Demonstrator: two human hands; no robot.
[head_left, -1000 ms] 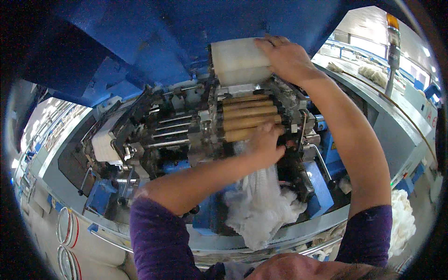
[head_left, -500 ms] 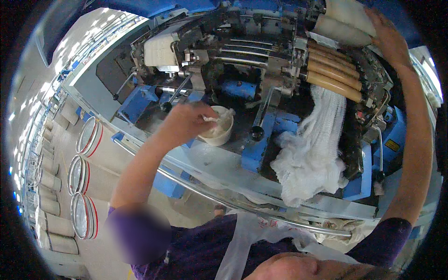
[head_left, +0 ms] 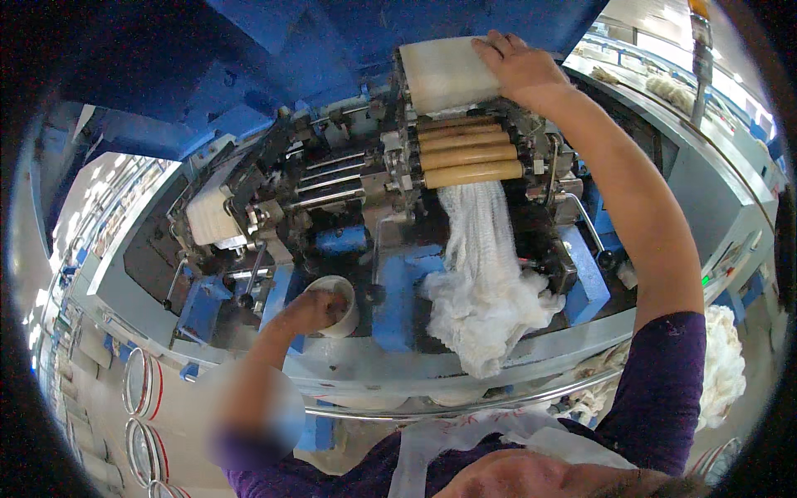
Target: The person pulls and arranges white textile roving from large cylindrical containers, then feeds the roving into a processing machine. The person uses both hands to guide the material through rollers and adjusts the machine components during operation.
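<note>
Left hand (head_left: 315,312) dipped into a white cup (head_left: 352,322), right hand (head_left: 534,76) on a raised cream cover (head_left: 448,76).
The cup stands on the machine's near ledge, left of the loose white fibre (head_left: 490,307) under the tan rollers (head_left: 473,174); its contents are hard to make out behind the left hand. That hand's fingertips are sunk in shadow inside the rim, so I cannot tell how far they are closed or whether they hold anything. The right hand's fingers, slightly spread, lie over the cover's right end; its underside is hidden, so a grip cannot be confirmed. A blurred patch hides the left elbow, and the picture's edges cut off the orange lamp (head_left: 699,8) and the lowest floor can (head_left: 168,490).
</note>
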